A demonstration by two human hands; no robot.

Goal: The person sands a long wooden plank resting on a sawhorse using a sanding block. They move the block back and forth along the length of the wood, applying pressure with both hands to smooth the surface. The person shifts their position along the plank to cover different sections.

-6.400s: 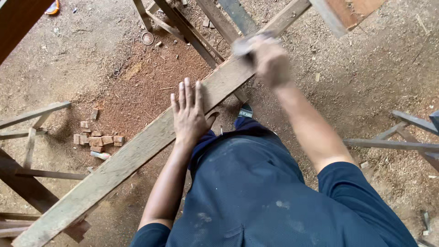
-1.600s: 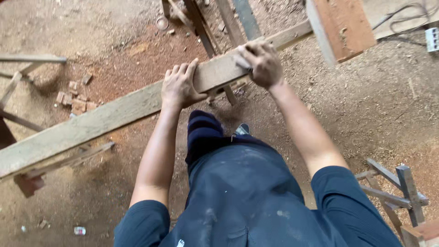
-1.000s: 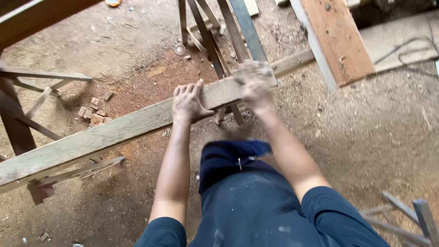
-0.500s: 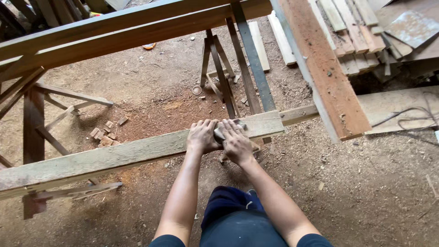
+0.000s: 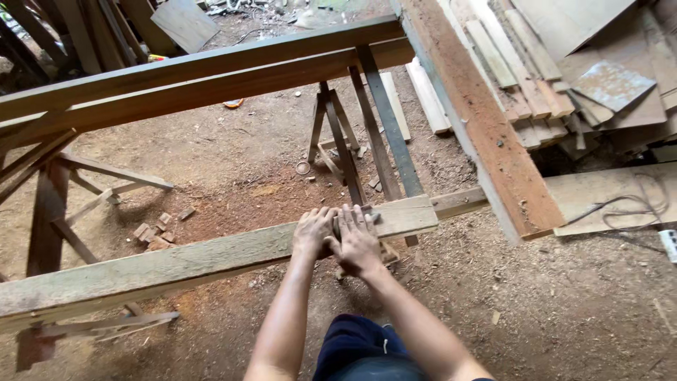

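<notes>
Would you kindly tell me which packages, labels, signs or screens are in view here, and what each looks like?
None show: no package, label, sign or screen.
Nearest candidate: a small white box at the right edge, on a pale board, with a dark cable running toward it.
Both hands, left hand and right hand, rest on a bare plank.

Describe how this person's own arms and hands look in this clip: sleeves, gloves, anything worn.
Both forearms are bare, with no sleeves in view. The left hand and right hand wear no gloves; no watch, ring or band is visible. Both look dusty. Dark blue trousers show below.
</notes>
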